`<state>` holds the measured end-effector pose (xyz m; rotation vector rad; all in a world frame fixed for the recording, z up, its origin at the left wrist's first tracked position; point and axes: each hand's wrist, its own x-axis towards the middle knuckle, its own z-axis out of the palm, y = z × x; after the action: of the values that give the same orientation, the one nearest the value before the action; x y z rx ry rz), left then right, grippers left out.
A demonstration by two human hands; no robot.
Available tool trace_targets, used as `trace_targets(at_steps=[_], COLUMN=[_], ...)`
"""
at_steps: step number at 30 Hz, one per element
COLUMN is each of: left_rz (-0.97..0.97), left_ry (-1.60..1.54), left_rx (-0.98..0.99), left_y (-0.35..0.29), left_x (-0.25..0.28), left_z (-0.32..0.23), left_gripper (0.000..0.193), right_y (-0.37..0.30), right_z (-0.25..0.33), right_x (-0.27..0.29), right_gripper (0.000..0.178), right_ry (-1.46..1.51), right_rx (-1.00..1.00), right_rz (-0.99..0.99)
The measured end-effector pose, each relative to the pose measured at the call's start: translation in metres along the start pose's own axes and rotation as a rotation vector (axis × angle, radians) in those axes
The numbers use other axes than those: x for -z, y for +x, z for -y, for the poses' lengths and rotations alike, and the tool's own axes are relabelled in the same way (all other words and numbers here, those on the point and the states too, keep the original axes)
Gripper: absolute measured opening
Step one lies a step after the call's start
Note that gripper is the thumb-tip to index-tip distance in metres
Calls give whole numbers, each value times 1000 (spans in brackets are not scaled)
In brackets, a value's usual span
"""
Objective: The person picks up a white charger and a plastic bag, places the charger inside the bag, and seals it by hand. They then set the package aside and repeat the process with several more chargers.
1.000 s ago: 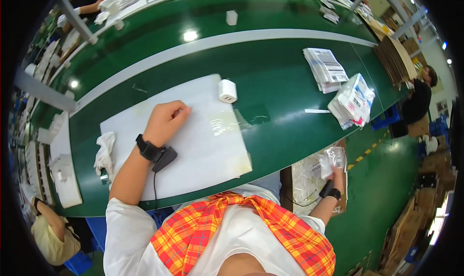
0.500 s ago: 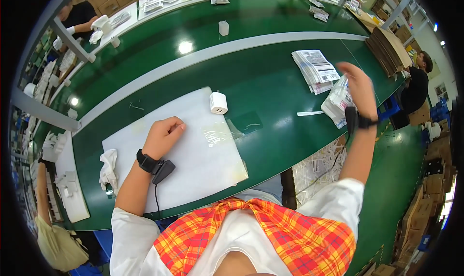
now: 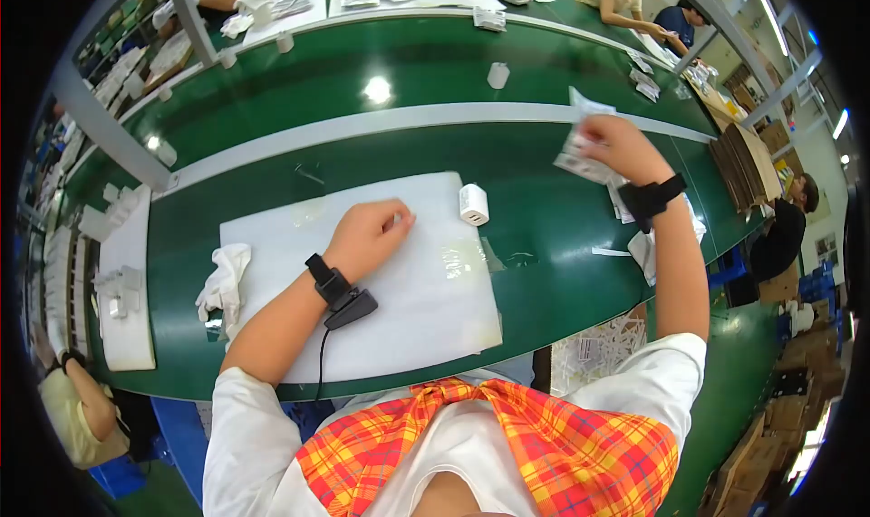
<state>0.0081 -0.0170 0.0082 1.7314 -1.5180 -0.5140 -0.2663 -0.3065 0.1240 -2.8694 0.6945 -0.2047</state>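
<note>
My left hand [image 3: 367,236] hovers over or rests on a white foam sheet [image 3: 390,336], its fingers curled in with nothing visible in them. Right of it, a white two-port USB charger [image 3: 473,204] sits at the sheet's far right edge. My right hand [image 3: 630,150] pinches a flat plastic packet [image 3: 578,154], whitish with printing, held up over the green table. Partly hidden behind that wrist is a stack of labelled packets [image 3: 622,203]. Nearer me, a white plastic bag [image 3: 642,256] lies beside the right forearm. Both wrists wear black straps.
White gloves [image 3: 225,281] lie at the sheet's left. A white strip [image 3: 611,251] is on the table. Beyond the grey rail [image 3: 381,123], another white charger [image 3: 497,75] stands on the green surface. Flattened cardboard [image 3: 743,168] is stacked at far right. Co-workers sit around.
My right hand has moved left from the bag and packet pile and now holds a packet up. The whole view has shifted; my left hand stays curled near the charger.
</note>
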Motion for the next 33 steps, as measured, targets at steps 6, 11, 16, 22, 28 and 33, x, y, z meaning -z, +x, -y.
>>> trace_targets(at_steps=[6, 11, 16, 22, 28, 33], left_rz=[-508, 76, 255, 338, 344, 229], left_ry=[-55, -516, -299, 203, 354, 410], left_rx=[-514, 235, 15, -264, -226, -165], left_y=[-2, 6, 9, -4, -13, -7], left_x=[17, 5, 15, 15, 16, -2], left_z=[-2, 40, 43, 30, 19, 3], left_gripper=[23, 28, 43, 77, 82, 68], right_y=[55, 62, 32, -64, -53, -13], right_z=[182, 200, 194, 208, 163, 112], right_x=[-94, -155, -150, -139, -108, -121], right_gripper=[25, 27, 36, 56, 69, 66], right_ry=[474, 440, 360, 113, 443, 477], right_rx=[438, 467, 491, 517, 312, -56], right_rz=[469, 499, 422, 330, 137, -116])
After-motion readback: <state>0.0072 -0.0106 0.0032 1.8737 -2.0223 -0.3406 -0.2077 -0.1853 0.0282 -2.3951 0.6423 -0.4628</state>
